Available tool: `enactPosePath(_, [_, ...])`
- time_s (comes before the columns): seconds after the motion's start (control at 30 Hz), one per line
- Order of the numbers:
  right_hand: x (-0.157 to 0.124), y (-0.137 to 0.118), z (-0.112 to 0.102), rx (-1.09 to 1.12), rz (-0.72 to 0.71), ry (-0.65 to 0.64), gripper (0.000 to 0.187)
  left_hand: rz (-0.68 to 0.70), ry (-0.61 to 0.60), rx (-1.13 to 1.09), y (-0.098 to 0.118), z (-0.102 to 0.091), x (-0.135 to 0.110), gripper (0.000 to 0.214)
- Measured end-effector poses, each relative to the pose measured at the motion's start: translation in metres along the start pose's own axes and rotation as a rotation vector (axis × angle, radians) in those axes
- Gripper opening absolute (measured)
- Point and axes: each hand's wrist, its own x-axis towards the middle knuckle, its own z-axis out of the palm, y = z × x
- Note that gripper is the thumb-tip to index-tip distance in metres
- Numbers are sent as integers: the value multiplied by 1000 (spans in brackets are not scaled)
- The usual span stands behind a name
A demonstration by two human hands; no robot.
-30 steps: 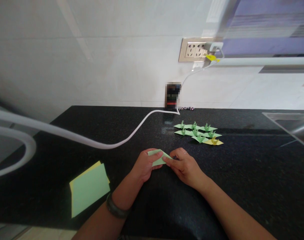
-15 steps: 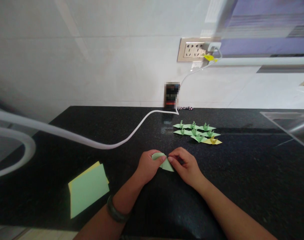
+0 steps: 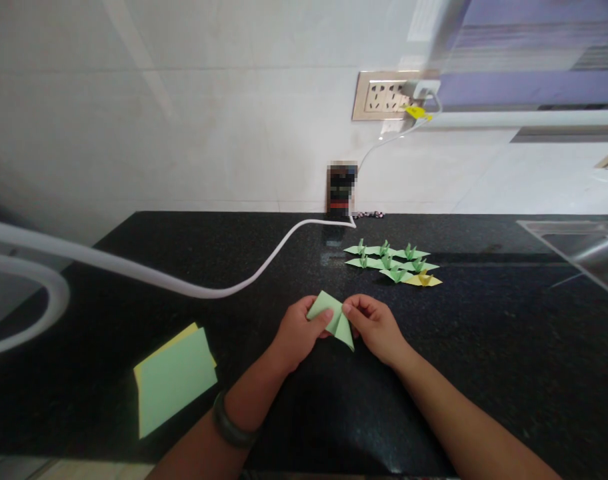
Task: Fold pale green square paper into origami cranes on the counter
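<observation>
A partly folded piece of light green paper (image 3: 332,319) is held above the black countertop (image 3: 484,347). My left hand (image 3: 297,333) pinches its left side with thumb on top. My right hand (image 3: 377,325) pinches its right edge, fingers curled. A dark band sits on my left wrist. Behind the hands, several finished green paper cranes (image 3: 387,260) and one yellow crane (image 3: 424,280) lie in a cluster.
A stack of green and yellow square sheets (image 3: 174,377) lies at the front left. A white cable (image 3: 224,288) runs across the counter to a dark device (image 3: 341,190) against the wall, below a wall socket (image 3: 389,97). A steel sink edge (image 3: 574,240) is at right.
The green paper has turned and opened between my hands, now showing a pointed flap hanging down to the right. Both hands stayed in place over the counter.
</observation>
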Motion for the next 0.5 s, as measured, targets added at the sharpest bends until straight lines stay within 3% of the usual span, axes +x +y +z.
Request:
enactPosePath(0.1, [2,2,-1,67,20,58,24,-156,-92,-154,0,2,0,39])
enactPosePath(0.17, [2,3,-2,64,11,82,24,-184,-125,-160,-1,4,-1,41])
enactPosePath(0.5, [0,9,2,-84,-90,134,19,-94,-149,-106,-8,8,-4,24])
